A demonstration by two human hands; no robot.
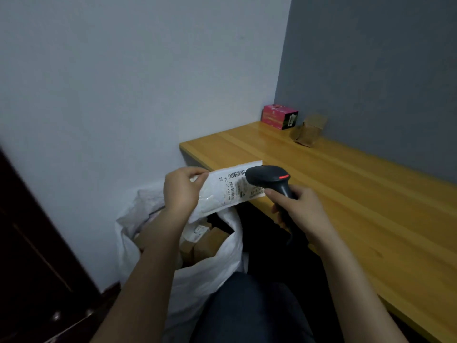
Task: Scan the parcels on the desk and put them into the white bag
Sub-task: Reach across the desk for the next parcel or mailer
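Note:
My left hand [180, 189] grips a flat white parcel [222, 191] by its left end and holds it above the open white bag [210, 266] on the floor. The parcel's label with a barcode faces up. My right hand [296, 206] holds a black barcode scanner [269, 179] by its handle; the scanner head sits right over the label's right end, and a red light glows on its top. Inside the bag lie several brown cardboard parcels [210, 241].
A wooden desk [346, 194] runs along the grey wall to the right. At its far corner stand a pink box [279, 117] and a small open brown carton [309, 131]. A dark door [32, 243] is on the left; my knee [252, 310] is beside the bag.

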